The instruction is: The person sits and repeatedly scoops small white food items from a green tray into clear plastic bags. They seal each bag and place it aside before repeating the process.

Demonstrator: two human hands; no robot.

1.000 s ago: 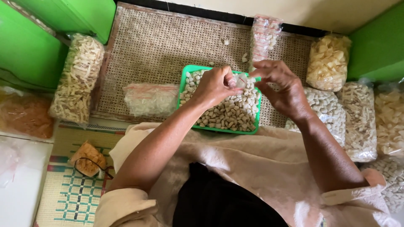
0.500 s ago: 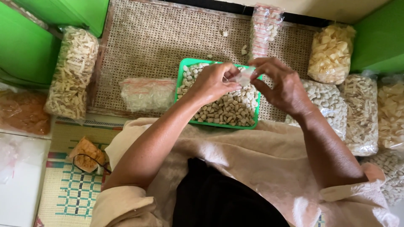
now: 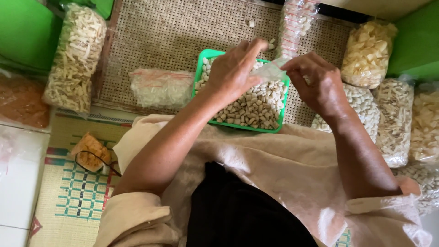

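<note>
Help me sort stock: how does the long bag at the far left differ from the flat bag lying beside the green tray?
The long bag is bulging with tan, stick-like snacks; the flat bag holds a thin layer of paler, whitish pieces. The long bag runs lengthwise away from the person at the mat's edge; the flat bag lies crosswise, just left of the green tray. Both are clear plastic, and neither hand touches them.

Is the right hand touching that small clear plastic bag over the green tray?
Touching. The head view shows the right hand pinching one end of the small clear bag, with the left hand on the other end, above the green tray.
</note>
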